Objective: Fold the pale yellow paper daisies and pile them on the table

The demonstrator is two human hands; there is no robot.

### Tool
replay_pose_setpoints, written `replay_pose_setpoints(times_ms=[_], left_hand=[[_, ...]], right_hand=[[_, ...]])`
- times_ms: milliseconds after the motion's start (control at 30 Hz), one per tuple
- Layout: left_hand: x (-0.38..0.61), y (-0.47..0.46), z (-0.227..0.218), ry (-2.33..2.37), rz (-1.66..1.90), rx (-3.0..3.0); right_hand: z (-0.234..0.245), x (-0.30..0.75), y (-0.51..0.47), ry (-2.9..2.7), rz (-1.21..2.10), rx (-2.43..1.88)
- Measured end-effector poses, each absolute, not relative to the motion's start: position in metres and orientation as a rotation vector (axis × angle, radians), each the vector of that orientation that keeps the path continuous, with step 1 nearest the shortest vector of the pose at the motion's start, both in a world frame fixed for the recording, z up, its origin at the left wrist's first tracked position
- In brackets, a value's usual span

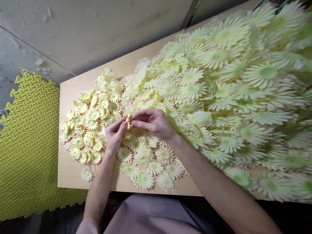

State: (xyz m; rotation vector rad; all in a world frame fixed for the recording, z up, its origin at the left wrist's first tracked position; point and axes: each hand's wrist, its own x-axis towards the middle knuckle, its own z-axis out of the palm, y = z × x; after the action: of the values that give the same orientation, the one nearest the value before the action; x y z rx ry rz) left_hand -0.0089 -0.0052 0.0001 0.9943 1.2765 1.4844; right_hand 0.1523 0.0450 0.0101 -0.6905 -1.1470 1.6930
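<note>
So both hands are working on one tiny thing here: a small yellow artificial flower piece [128,121], sitting up between the fingertips a bit left of centre, over the bare-ish gap among the heaps. The left hand [114,135] is pinching it between thumb and fingers. The right hand [153,125] is bringing its thumb and index finger right up to the other side, but whether they're gripping or just touching, I honestly can't tell.

As for progress, this one piece is looking mid-handling to me, since it's not lying in any heap. Around it, loads of pale daisy-like flower heads are covering the wooden tabletop [68,94]. On the left, a compact cluster of smaller-looking flower heads [92,125] is sitting bunched together, and those are seeming fuller and more layered, so I'm guessing they're the handled ones. On the right, a much bigger spread of wide-petalled flower heads [219,94] is running out to the edge of view, and I'm reading that as the bulk of what's remaining. A looser patch of flower heads [144,178] is lying on the near side between the arms, and I'm not sure which lot it's belonging to. If I'm reading it right, there's way more left than done.
</note>
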Motion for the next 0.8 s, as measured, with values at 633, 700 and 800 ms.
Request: replay_pose_setpoints(times_ms=[633,700,800], left_hand=[[-0.0095,-0.005,0.0011,1.278,1.46,1.021],[-0.0096,-0.0049,0.0002,1.269,1.462,1.015],[-0.0098,-0.0047,-0.0008,1.261,1.467,1.007]], right_hand=[[0.0129,0.1525,0.0439,-1.127,1.702,-0.701],[0.0128,0.1527,0.0438,-1.128,1.7,-0.701],[0.0129,0.1527,0.0438,-1.13,1.696,-0.712]])
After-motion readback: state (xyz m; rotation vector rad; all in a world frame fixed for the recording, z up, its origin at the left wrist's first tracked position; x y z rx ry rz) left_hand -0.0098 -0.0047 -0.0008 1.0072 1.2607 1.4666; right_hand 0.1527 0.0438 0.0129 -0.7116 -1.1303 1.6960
